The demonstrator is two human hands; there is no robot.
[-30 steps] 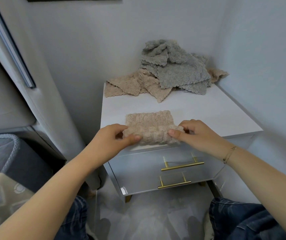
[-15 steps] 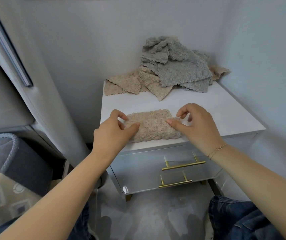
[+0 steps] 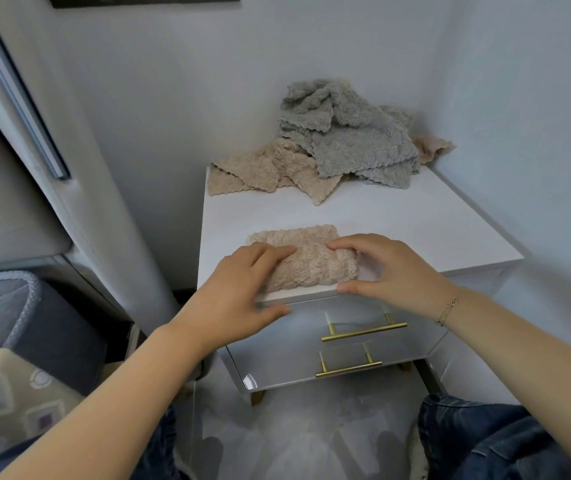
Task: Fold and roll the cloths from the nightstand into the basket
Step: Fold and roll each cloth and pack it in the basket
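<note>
1. Fingers [image 3: 273, 252] of the left hand [image 3: 239, 292] lie curled over the beige roll [image 3: 311, 263]; the right hand [image 3: 386, 268] cups its other end, thumb underneath
2. The roll sits at the nightstand [image 3: 415, 230] top's six o'clock edge
3. Loose cloths [image 3: 339, 147] heap at twelve o'clock
4. Basket [image 3: 31, 296] at nine o'clock

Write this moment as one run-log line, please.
step: rolling beige cloth | left hand: on roll | right hand: on roll | pile: waiting on nightstand

Pale walls [image 3: 311, 64], glossy grey floor [image 3: 294, 427]
</note>
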